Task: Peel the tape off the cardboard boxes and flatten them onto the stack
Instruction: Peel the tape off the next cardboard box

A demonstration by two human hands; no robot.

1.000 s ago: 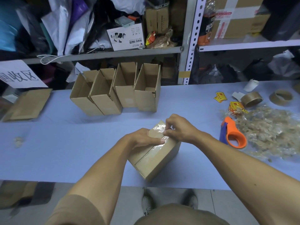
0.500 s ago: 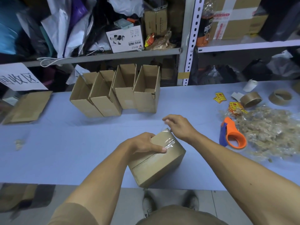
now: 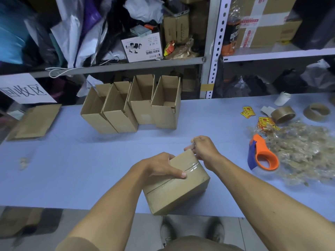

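A small closed cardboard box (image 3: 178, 189) sits near the table's front edge, clear tape (image 3: 193, 166) running along its top seam. My left hand (image 3: 164, 166) grips the box's far left top, thumb lying on the seam. At the far corner of the box my right hand (image 3: 204, 148) pinches the loose end of the tape. Several opened boxes (image 3: 132, 107) stand in a row at the back. Flattened cardboard (image 3: 35, 121) lies at the far left.
An orange and blue tape dispenser (image 3: 262, 156) lies to the right, beside a heap of peeled crumpled tape (image 3: 304, 153). Two tape rolls (image 3: 283, 114) and yellow stickers (image 3: 247, 111) sit at the back right. Cluttered shelves (image 3: 126, 64) run behind the blue table (image 3: 72, 171).
The box has turned and settled flatter on the table. My right hand lifted off the top seam, went to the far corner and now pinches the tape end there.
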